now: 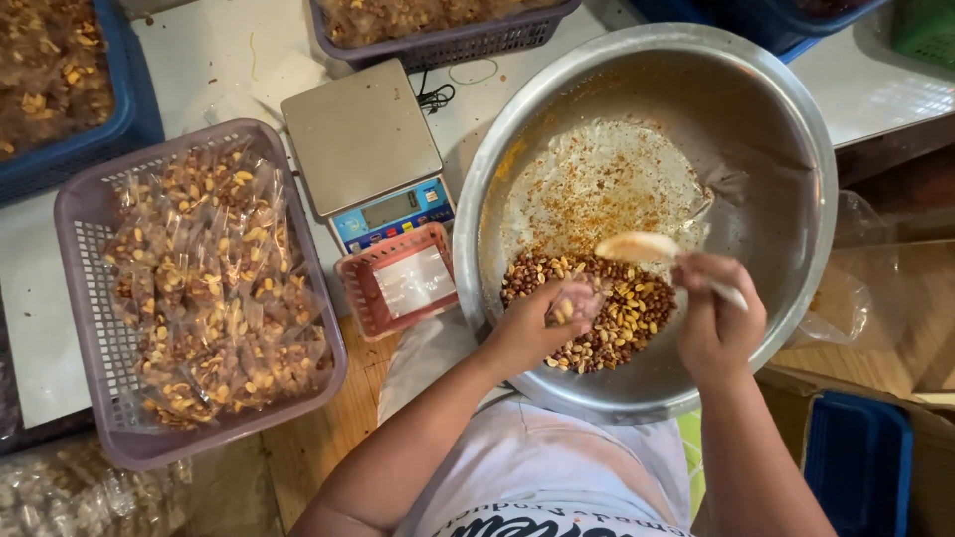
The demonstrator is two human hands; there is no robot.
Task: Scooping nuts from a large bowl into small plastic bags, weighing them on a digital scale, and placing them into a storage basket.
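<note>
Filling under way — left hand (pixel 532 323) grips a small bag (pixel 575 298), right hand (pixel 714 316) grips a scoop (pixel 647 249) over nuts (pixel 607 318) — next, a steady tip.

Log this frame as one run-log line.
left hand: holds small clear bag over nut mix | right hand: holds spoon | in steel bowl | scale beside

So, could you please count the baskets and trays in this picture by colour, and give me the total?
Purple baskets: 2, one full of small packed bags and one at the top edge.
Blue baskets or trays: 3, top left, top right, bottom right.
Red small basket: 1.
Green basket: 1, a corner only.
Total: 7
</note>
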